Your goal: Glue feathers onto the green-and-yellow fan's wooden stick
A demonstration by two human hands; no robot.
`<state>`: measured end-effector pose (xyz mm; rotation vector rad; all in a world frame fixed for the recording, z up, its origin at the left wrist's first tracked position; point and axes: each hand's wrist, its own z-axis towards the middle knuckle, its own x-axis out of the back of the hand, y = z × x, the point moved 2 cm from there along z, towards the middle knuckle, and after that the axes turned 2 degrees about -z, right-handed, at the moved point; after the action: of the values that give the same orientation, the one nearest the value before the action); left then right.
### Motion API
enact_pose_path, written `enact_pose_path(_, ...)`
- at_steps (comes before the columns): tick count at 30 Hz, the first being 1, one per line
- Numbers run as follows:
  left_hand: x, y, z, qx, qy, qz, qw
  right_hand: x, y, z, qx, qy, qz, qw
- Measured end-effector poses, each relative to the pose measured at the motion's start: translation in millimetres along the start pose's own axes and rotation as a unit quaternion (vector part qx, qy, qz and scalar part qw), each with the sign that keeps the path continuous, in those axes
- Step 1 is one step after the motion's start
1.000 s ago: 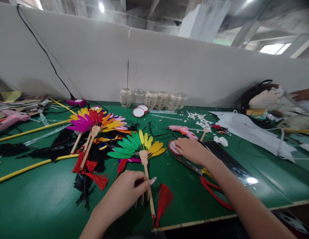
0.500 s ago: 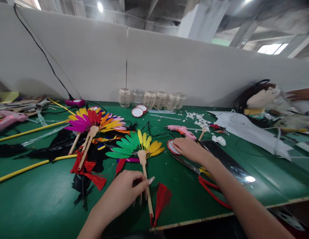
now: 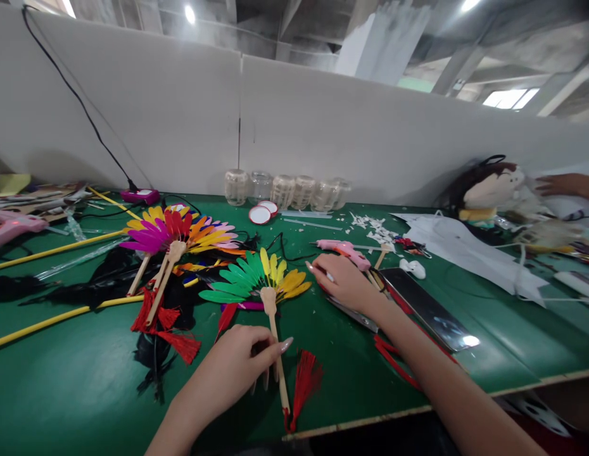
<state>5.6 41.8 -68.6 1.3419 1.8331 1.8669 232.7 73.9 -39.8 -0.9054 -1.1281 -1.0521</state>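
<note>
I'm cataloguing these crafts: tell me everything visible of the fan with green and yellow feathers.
The fan spreads green feathers at left and yellow feathers at right from the broad head of a slim, wood-like handle. A red tassel is tied at the lower end, near the front edge of the green table. The feathers point away from that edge; the left hand holds the handle.

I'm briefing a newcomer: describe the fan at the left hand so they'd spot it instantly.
On the green table, find the left hand near the front edge. Its thumb crosses the wooden handle of the feather fan. Green feathers beside yellow ones set it apart from the magenta, red and orange fans nearby.
</note>
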Motion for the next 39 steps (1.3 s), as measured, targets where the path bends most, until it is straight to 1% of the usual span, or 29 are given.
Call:
enact_pose_path(3,0.2,0.8,-0.5,-0.001,-0.001,0.000,1.000,-10.0,-31.2,5.5,0.061,-0.016,-0.035,0.997)
enact_pose_path(5,0.6,0.7,-0.6,0.004,-0.001,0.002,1.000,-15.7,-47.6,8.5,0.084,-0.029,-0.037,0.995)
enact_pose_path(7,1.3,0.4,-0.5,0.006,0.001,0.006,1.000,-19.6,-57.7,11.2,0.091,-0.037,-0.028,0.995)
enact_pose_path(9,2.0,-0.1,-0.3,0.003,0.003,0.008,1.000,-22.1,-62.1,13.5,0.091,-0.044,-0.023,0.995)
enact_pose_path(16,1.6,-1.3,-0.3,-0.009,0.005,0.011,1.000,-27.5,-63.1,18.2,0.097,-0.065,-0.013,0.993)
enact_pose_path(21,1.7,-1.2,-1.2,-0.006,0.000,0.006,1.000,-27.6,-62.9,19.6,0.094,-0.066,-0.005,0.993)
enact_pose_path(26,2.6,-1.9,-0.3,-0.009,0.006,0.019,1.000,-27.1,-60.4,19.4,0.090,-0.051,-0.006,0.995)
enact_pose_path(32,2.2,-1.3,-0.4,-0.007,0.003,0.016,1.000,-29.3,-64.8,20.1,0.009,0.019,-0.038,0.999)
enact_pose_path(34,2.1,-1.4,-0.6,-0.005,0.001,0.015,1.000,-30.2,-65.8,19.9,0.001,0.022,-0.034,0.999)
enact_pose_path(39,2.6,-2.7,-0.7,-0.010,-0.001,0.017,1.000,-31.3,-61.8,17.1,0.012,0.016,-0.030,0.999)
